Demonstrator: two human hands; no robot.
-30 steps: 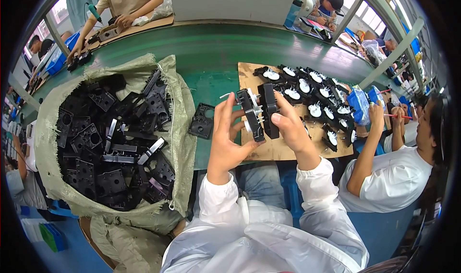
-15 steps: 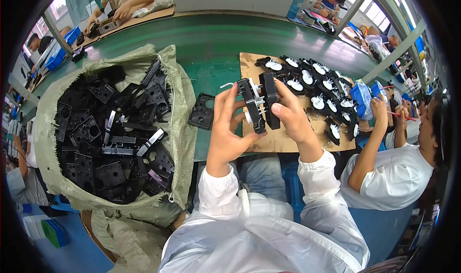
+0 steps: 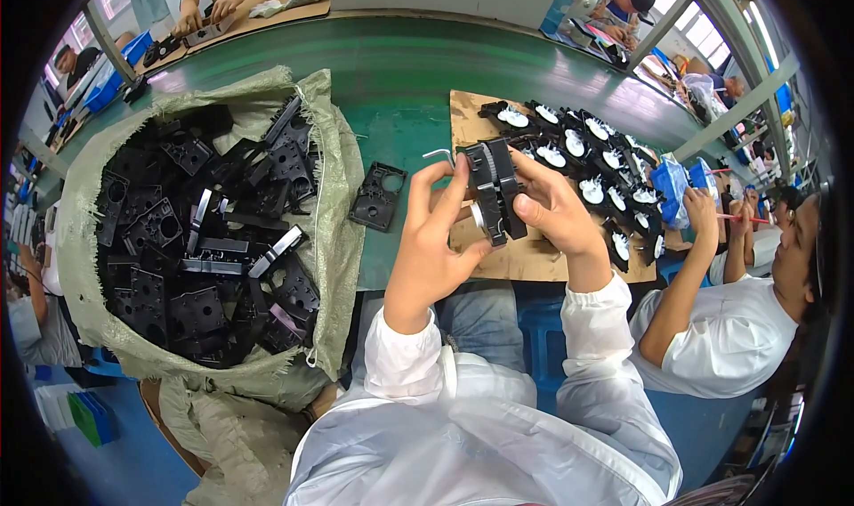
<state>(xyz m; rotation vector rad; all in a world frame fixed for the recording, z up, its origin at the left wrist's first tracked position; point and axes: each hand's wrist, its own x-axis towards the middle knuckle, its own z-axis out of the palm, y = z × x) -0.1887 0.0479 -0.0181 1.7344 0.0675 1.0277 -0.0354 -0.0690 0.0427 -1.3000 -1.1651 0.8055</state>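
Observation:
In front of me, a black plastic housing is held on edge in two halves that now sit against each other. Around its left half (image 3: 481,188) the fingers and thumb of my left hand (image 3: 429,257) are closed. My right hand (image 3: 567,226) grips the right half (image 3: 505,178), thumb on the near side. A silvery bent metal rod (image 3: 438,153) sticks out to the left by my left fingertips. A pale round part (image 3: 478,215) shows at the left half's side. The inner faces are hidden.
Left stands a woven sack (image 3: 344,194) full of black plastic parts (image 3: 165,226). Beside it lies a loose black plate (image 3: 377,196) on the green table (image 3: 391,132). Several black assemblies with white parts (image 3: 574,143) cover the cardboard (image 3: 467,119). A co-worker (image 3: 721,328) sits at right.
The two halves, apart with white gears and pins showing between them, have come together. My hands have drawn closer to each other. The view has shifted slightly.

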